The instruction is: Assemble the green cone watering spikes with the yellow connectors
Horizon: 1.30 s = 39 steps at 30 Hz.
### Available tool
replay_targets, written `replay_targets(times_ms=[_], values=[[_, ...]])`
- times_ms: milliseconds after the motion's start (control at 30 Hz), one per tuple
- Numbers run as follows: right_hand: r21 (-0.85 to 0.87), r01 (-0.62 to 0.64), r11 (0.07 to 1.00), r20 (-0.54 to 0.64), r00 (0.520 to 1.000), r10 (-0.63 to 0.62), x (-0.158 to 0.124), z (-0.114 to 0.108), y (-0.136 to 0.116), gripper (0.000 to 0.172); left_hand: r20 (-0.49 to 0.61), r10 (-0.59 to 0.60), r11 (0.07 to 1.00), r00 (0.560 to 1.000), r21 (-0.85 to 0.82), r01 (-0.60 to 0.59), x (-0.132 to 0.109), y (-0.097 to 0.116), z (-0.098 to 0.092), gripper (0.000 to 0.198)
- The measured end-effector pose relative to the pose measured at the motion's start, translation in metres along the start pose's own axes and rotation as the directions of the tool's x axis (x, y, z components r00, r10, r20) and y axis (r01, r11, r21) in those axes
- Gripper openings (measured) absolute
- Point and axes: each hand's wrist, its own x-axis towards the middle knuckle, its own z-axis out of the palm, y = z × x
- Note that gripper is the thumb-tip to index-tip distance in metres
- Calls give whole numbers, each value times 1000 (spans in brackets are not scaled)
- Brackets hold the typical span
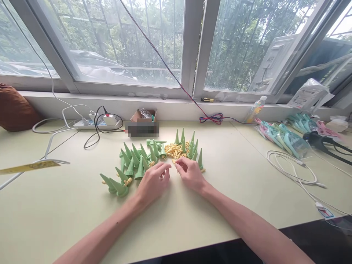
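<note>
My left hand [155, 179] rests low over the table, fingers curled inward; whether anything sits in them is hidden. Just right of it, my right hand [191, 174] pinches a small yellow plastic piece [173, 161] between thumb and forefinger. Behind my hands lies a pile of similar small yellow pieces [178, 150]. Green plastic cone spikes [134, 158] stand in a cluster left of the pile, some with yellow pieces fitted in their sides. More green spikes [200, 158] stand behind and to the right of the pile. A few spikes [119, 187] are set apart at the front left.
At the back are a power strip [96, 124], a small cardboard box [151, 113] and a bundled red-and-blue cable [213, 118]. A bottle [255, 109], bagged plastic clips [286, 139] and a coiled white cable [291, 168] are on the right. A brown bag [16, 108] sits far left.
</note>
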Motion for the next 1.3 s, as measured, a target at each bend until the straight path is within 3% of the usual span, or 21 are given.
replay_targets(times_ms=[100,500,667,767,867,1000,1033,1100,1200,1300], values=[[3,3,1000,-3,1000,-3,0,0,-1,16,70,-56,997,996,59,52,-1,-6,4,19],[10,31,999,-12,999,-31,-1,2,3,14,51,-214,958,976,205,199,-1,-4,1,22],[-17,68,998,-27,997,-68,-1,1,-1,13,98,-128,990,987,75,121,-1,-1,3,20],[-43,143,989,-94,985,-147,-4,1,-7,13,143,-53,999,988,1,54,-2,3,3,21],[-94,270,958,-297,911,-286,-7,0,-14,9,190,-12,1000,982,-23,16,-3,6,2,23],[-281,365,888,-578,674,-460,-4,-11,-17,13,227,-12,1000,974,-24,18,-3,8,2,23],[-336,342,878,-637,604,-479,-2,-15,-17,14,235,-13,999,972,-28,20,-3,9,2,23],[-437,247,865,-692,522,-499,3,-23,-14,16,239,-17,999,971,-28,25,-3,9,3,23],[-484,100,869,-734,495,-466,8,-29,-10,17,249,-22,999,968,-28,30,-4,9,3,24],[-443,32,896,-755,527,-391,11,-28,-5,20,257,-19,999,966,-30,28,-5,9,2,24]])
